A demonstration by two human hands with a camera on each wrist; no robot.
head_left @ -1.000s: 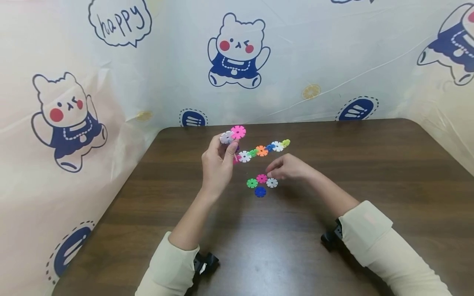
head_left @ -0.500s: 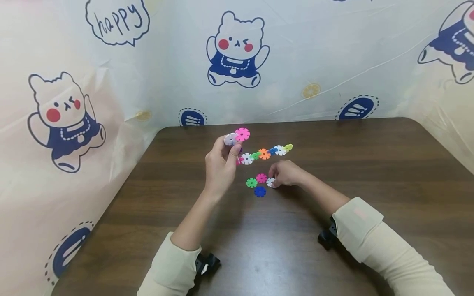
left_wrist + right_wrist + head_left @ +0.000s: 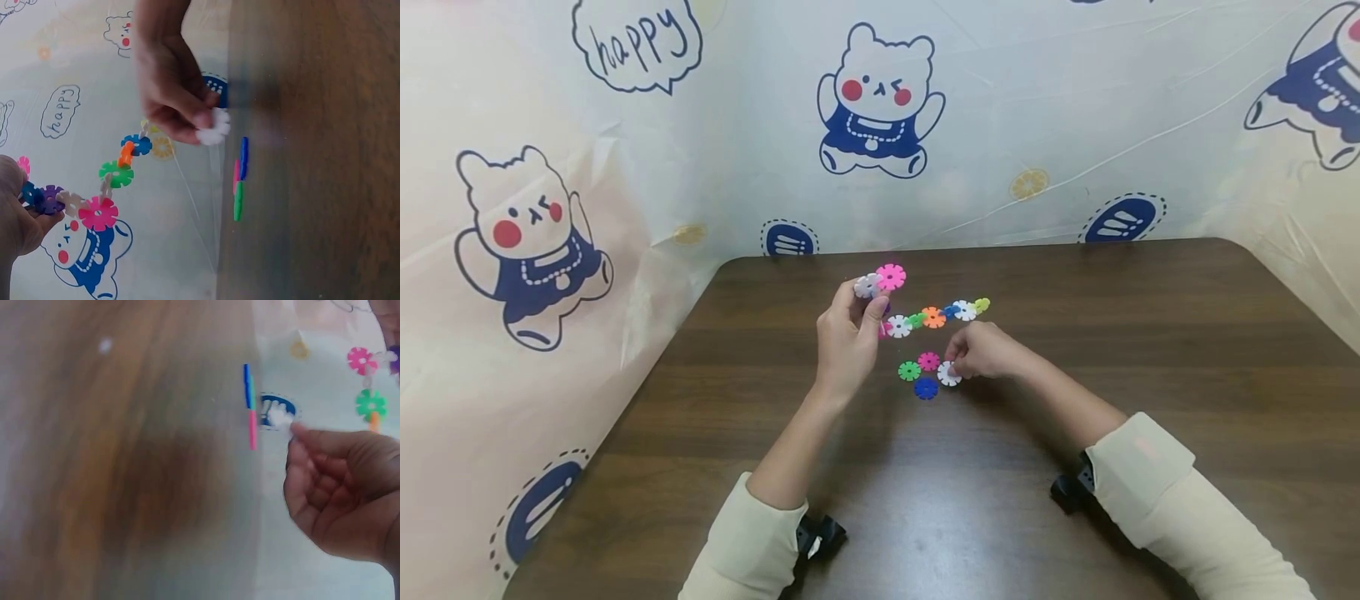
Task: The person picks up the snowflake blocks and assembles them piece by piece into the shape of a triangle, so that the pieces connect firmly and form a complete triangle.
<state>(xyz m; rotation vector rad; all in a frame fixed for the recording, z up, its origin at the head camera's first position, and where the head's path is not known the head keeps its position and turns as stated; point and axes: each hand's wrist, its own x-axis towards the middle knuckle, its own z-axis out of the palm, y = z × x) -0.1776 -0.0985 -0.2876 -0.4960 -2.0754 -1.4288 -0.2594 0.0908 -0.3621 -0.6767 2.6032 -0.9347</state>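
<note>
Now | right grip (image 3: 985,350) pinching white snowflake disc (image 3: 949,374), just lifted off bench (image 3: 962,508) | left grip (image 3: 847,342) pinching snowflake-disc chain (image 3: 933,317) in air | we count three left loose: blue disc (image 3: 926,389), pink disc (image 3: 928,362), green disc (image 3: 909,371)

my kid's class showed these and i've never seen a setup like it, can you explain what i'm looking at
There's no robot here: these are a person's bare hands at a table. The wide picture comes from a camera on the head, looking forward and down. The other two views now come from cameras worn on the left and right wrists, so the scene looks turned sideways.

The left hand holds a chain of colourful notched discs. The right hand pinches a loose white disc. On the table lie a green disc, a pink disc and a blue disc. Behind is a printed backdrop.
</note>
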